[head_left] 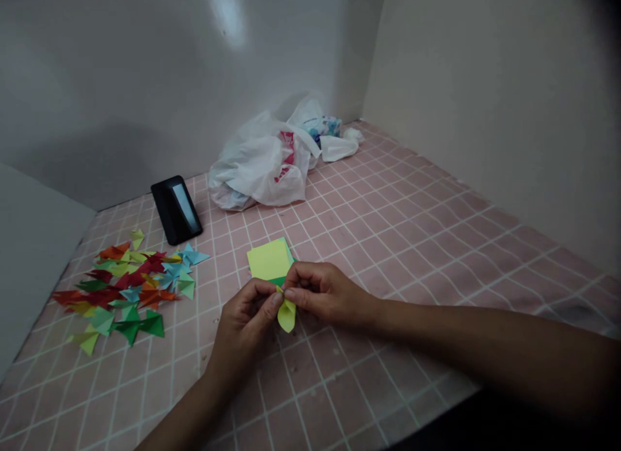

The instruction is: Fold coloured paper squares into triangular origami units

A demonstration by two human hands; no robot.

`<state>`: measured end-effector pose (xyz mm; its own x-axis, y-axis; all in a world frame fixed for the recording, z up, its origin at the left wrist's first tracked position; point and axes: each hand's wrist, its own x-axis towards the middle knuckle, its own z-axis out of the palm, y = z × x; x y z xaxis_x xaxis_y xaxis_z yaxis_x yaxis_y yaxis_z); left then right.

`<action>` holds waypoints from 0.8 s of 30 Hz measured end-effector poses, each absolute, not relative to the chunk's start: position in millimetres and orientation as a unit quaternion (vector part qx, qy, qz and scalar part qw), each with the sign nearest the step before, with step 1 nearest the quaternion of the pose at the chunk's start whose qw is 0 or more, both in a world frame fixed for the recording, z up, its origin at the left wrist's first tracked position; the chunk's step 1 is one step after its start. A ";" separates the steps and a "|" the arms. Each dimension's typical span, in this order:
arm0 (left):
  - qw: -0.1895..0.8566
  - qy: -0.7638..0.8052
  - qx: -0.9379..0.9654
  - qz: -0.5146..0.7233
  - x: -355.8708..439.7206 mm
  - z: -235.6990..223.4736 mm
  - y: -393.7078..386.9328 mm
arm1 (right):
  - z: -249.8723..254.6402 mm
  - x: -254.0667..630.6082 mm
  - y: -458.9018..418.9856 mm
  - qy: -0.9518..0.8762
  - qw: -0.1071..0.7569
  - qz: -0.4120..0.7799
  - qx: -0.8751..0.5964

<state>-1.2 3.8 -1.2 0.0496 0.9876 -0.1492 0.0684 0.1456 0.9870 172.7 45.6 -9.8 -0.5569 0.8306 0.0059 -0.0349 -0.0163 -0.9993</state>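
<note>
Between my two hands is a small yellow folded paper (pixel 286 316), its rounded lower part hanging below the fingertips. My left hand (pixel 250 312) pinches it from the left with thumb and forefinger. From the right, my right hand (pixel 324 292) pinches its upper part with thumb and bent fingers. The fingertips cover much of the fold. Just behind the hands lies a stack of square paper sheets (pixel 268 259), yellow on top with green edges showing beneath.
Many-coloured folded paper pieces (pixel 129 279) lie heaped on the left. Behind them rests a black phone-like device (pixel 176 209). White plastic bags (pixel 264 160) and a blue-patterned packet (pixel 323 126) sit against the back wall. A pink checked cloth (pixel 388 244) covers the table.
</note>
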 end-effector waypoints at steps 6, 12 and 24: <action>0.537 0.538 0.490 0.427 -1.0 -0.8 3.5 | -8.9 172.7 45.7 -0.628 0.337 0.617 -0.333; 0.537 0.536 0.497 0.421 -2.1 -1.7 2.5 | -6.7 172.9 45.2 -0.646 0.342 0.595 -0.335; 0.541 0.539 0.508 0.398 -2.7 -1.9 4.2 | -5.5 173.9 43.5 -0.683 0.337 0.550 -0.343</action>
